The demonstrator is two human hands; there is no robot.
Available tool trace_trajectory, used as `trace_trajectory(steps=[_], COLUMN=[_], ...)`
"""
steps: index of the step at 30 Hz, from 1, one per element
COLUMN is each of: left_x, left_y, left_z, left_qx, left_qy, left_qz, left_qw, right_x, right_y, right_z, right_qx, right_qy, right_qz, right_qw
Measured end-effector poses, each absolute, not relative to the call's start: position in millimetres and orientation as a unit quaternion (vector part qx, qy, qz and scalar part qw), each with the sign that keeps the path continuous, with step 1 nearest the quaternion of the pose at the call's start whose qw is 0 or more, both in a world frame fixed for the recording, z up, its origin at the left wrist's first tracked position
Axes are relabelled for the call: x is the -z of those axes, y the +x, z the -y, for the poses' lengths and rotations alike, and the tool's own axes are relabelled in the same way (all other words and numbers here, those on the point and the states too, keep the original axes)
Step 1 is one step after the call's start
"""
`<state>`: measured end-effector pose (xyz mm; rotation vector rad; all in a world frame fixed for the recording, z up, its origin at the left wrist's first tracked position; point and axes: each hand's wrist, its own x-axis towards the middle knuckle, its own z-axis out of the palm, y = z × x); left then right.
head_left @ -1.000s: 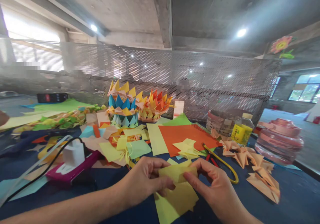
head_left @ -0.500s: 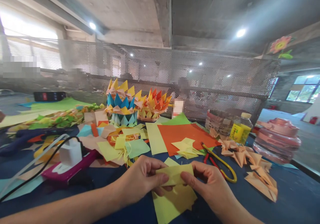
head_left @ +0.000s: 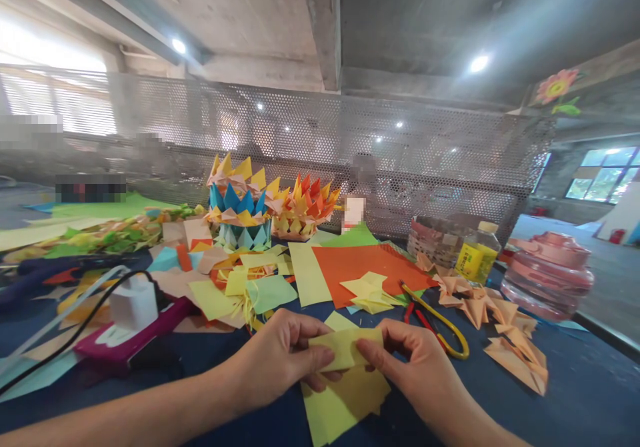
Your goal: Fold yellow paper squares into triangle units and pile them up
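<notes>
Between my two hands is a small folded piece of yellow paper (head_left: 345, 348), held above the table. My left hand (head_left: 290, 354) pinches its left end, with the thumb on the near face. At the right end, my right hand (head_left: 403, 354) grips it the same way, thumb in front and fingers behind. Directly below lie more sheets of yellow paper (head_left: 345, 404), partly shaded by my hands. Scissors (head_left: 440, 327) with yellow and red handles rest just beyond my right hand. Folded yellow paper pieces (head_left: 370, 292) sit on an orange sheet (head_left: 367, 267) farther back.
Folded peach paper pieces (head_left: 520, 354) lie at right, near a pink water bottle (head_left: 547, 277) and a yellow-labelled bottle (head_left: 477, 254). Pointed paper crowns (head_left: 240, 210) stand at the back before a perforated metal screen (head_left: 425, 147). A magenta power strip (head_left: 133, 340) with cables lies left.
The whole view has shifted slightly, so objects appear a little farther left and higher. Both hands keep their hold on the folded yellow paper, with little visible change in their pose.
</notes>
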<state>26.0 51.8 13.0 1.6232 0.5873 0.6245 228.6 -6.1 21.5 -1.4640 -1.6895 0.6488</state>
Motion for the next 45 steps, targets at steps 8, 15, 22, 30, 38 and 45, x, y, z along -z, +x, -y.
trace_trajectory(steps=[8,15,22,30,38,45], left_x=[-14,-16,-18,-18,-20,-21], left_y=[26,29,28,27,25,24], left_z=[-51,-48,-42,-40,-36,-37], left_qx=[-0.257,-0.235,-0.222,-0.239,-0.246,-0.236], left_qy=[0.693,0.676,0.695,0.726,0.782,0.794], left_qz=[-0.268,-0.275,-0.289,-0.281,-0.259,-0.277], left_qw=[0.618,0.642,0.62,0.581,0.511,0.486], right_x=[-20,-22,-25,-26,-21,-27], right_y=[228,224,222,213,210,213], right_z=[9,19,23,20,23,19], right_qx=[-0.218,-0.109,-0.1,-0.353,-0.402,-0.325], right_qy=[-0.574,-0.522,-0.495,-0.511,-0.501,-0.51], right_qz=[0.684,0.741,0.763,0.677,0.644,0.7], right_qw=[0.394,0.407,0.404,0.395,0.416,0.38])
